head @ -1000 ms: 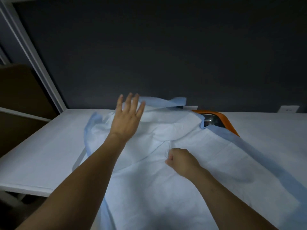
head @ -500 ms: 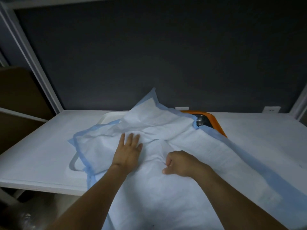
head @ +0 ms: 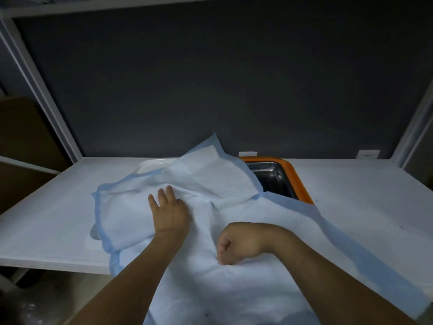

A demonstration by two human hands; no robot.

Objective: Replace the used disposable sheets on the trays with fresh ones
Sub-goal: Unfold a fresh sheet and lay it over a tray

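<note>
Two hands on the crumpled white, blue-edged disposable sheet [head: 203,184] over the white plastic tray [head: 146,167] on the bench [head: 58,207], my left hand [head: 169,213] pressing flat, right hand [head: 236,246] gripping a fold; a hard tug could drag the tray off.

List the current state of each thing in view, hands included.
White disposable sheet with blue border: rumpled, folded over itself, draped across both trays.
White plastic tray: mostly covered by the sheet; far corner showing.
Orange-rimmed tray with metal basin: partly covered, basin bare.
Left hand: flat on the sheet, fingers straight.
Right hand: fingers curled, gripping the sheet.
</note>
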